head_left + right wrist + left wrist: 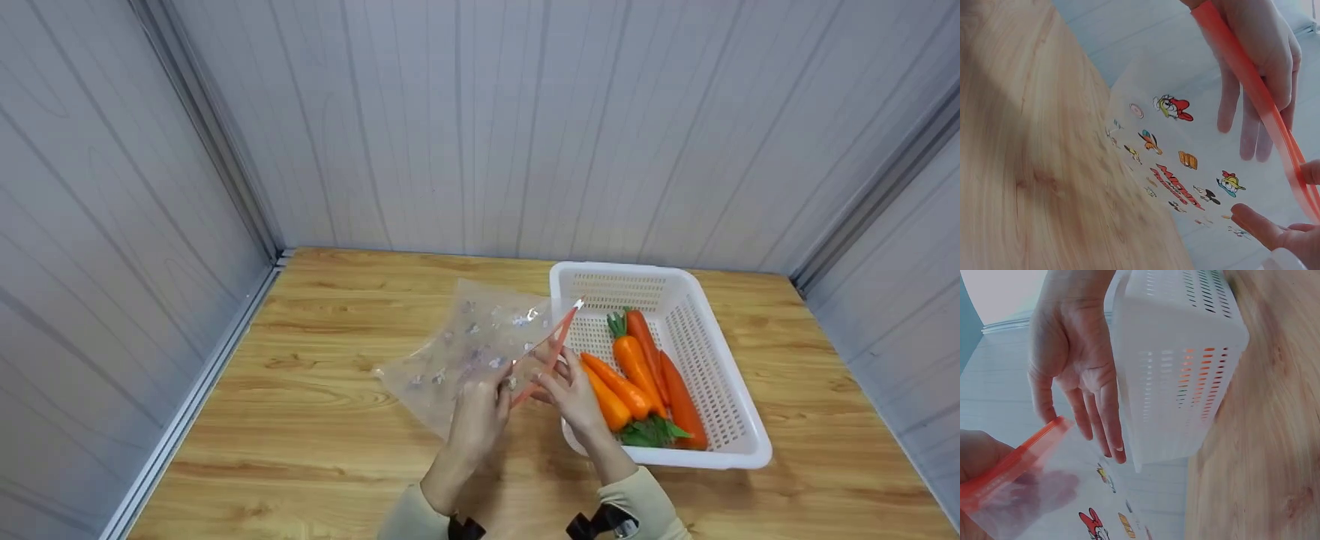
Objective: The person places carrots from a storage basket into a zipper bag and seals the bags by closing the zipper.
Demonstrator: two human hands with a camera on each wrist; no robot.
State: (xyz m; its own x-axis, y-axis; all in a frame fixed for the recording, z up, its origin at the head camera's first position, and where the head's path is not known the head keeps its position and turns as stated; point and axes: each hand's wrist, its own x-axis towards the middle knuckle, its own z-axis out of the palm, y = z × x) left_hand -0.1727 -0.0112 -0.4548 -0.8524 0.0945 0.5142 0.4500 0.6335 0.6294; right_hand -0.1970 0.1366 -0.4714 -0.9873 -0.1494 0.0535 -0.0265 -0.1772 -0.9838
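Inspector: Report the item and its position.

Operator: Viewed remotely, I record a clear printed bag (465,337) with an orange strip (564,336) along its mouth. It is held over the middle of the worktop (315,375); in the head view the strip's far end overlaps the left side of a white basket (720,458). Whether the bag touches the worktop I cannot tell.

Inspector: State of each hand?

Operator: The left hand (475,416) pinches the bag at the strip's near end, fingers showing through the plastic. The right hand (577,394) is loosely spread, fingers mostly straight, thumb at the strip; I find no firm grip there.

Inspector: Step in hand?

Operator: In my judgement, working the bag's mouth apart. The carrots (634,364) lie in the basket, towards the worktop's right edge, none in the bag.

Inspector: Next requirement?

Operator: I judge it calls for a steady left pinch while the right fingers slip between the strip's two edges and widen the gap, without tearing the thin plastic
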